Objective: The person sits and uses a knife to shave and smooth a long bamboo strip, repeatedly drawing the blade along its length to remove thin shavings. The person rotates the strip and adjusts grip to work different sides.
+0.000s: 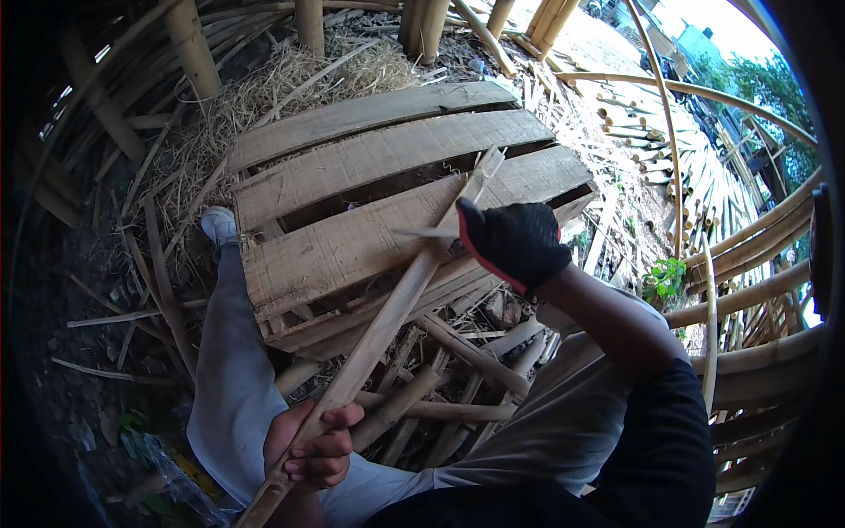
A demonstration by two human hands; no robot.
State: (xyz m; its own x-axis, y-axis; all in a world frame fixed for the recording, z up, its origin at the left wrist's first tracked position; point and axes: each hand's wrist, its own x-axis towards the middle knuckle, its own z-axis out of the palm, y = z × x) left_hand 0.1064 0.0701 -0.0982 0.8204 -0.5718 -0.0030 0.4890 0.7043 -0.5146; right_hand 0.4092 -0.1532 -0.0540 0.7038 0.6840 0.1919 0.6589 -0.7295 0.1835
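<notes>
A long split bamboo strip (387,326) slants from my lap up over the near edge of a slatted wooden crate (334,251). Near its lower end, my bare left hand (312,444) wraps its fingers around it. My right hand (515,245), in a black and red glove, is closed on a knife, its handle hidden in the fist. The thin knife blade (425,233) points left and lies across the strip above the crate's nearest slat. Just beyond the glove, the strip's far end looks split and rough.
Bamboo offcuts (475,356) litter the ground between my legs and the crate. Dry shavings (308,84) heap behind it. Upright bamboo posts (192,48) stand at the back, cut poles (638,132) lie at far right, and curved bamboo rails (744,295) run close beside my right arm.
</notes>
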